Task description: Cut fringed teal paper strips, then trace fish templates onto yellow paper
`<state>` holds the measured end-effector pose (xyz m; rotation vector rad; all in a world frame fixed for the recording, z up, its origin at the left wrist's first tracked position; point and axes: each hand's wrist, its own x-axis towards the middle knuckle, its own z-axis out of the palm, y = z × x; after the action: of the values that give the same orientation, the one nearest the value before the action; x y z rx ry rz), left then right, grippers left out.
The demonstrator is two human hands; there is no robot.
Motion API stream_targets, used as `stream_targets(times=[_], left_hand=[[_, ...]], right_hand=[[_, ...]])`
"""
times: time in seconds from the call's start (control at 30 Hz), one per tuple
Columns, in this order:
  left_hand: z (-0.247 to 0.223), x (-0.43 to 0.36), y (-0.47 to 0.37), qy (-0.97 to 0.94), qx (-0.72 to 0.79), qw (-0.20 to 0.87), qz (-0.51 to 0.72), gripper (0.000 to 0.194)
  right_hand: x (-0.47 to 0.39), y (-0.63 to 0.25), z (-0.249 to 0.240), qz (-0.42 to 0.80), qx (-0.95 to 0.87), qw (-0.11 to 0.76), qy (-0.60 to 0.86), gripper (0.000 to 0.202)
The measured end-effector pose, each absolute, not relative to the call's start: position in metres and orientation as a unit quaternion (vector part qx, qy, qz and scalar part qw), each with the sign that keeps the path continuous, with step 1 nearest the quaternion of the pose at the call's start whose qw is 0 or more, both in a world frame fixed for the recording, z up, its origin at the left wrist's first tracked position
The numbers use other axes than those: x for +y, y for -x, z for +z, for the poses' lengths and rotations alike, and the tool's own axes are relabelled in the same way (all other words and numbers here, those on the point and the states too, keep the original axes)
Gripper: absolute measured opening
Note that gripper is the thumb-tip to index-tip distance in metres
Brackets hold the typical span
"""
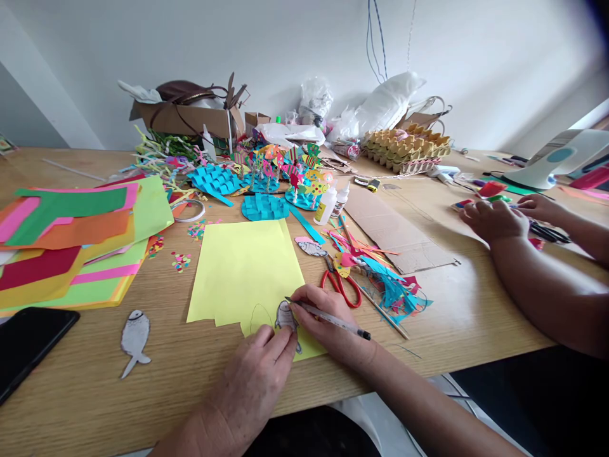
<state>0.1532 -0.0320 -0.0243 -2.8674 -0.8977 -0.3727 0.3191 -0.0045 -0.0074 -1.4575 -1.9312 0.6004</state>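
Note:
Yellow paper (247, 266) lies on the wooden table before me. My right hand (328, 320) grips a pen (335, 321), its tip at the upper edge of a small grey fish cutout (285, 315). Fingertips of my left hand (259, 368) press the cutout flat against the paper's lower part. Left of the cutout, a curved pencil-thin outline shows on the paper. Another grey fish cutout (135, 336) rests on the bare wood at the left. Red-handled scissors (341, 289) lie just beyond my right hand, beside a third fish cutout (311, 246).
Coloured sheets (95, 222) and a black phone (33, 343) are at left. Behind the paper stand glue bottles (325, 205) and blue woven pieces (264, 207). Cardboard (394, 231), paper shreds (394, 292) and egg trays (406, 147) lie rightward; another person's hands (495, 220) work at far right.

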Motion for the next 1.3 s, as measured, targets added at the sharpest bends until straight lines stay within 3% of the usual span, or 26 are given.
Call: stream_targets(times=[0.43,0.83,1.3], left_hand=[[-0.026,-0.03,-0.154,0.935,-0.312,0.048,-0.159,0.032],[-0.022,-0.026,-0.155,0.934,-0.328,0.026,-0.139,0.025],[-0.022,-0.025,-0.159,0.934,-0.341,0.042,-0.099,0.036]], right_hand=[[-0.002,-0.318,-0.006,0.265,-0.722,0.327,0.548,0.006],[0.01,-0.317,-0.001,0.313,-0.724,0.284,0.545,0.007],[0.012,-0.315,0.0,0.295,-0.742,0.256,0.546,0.007]])
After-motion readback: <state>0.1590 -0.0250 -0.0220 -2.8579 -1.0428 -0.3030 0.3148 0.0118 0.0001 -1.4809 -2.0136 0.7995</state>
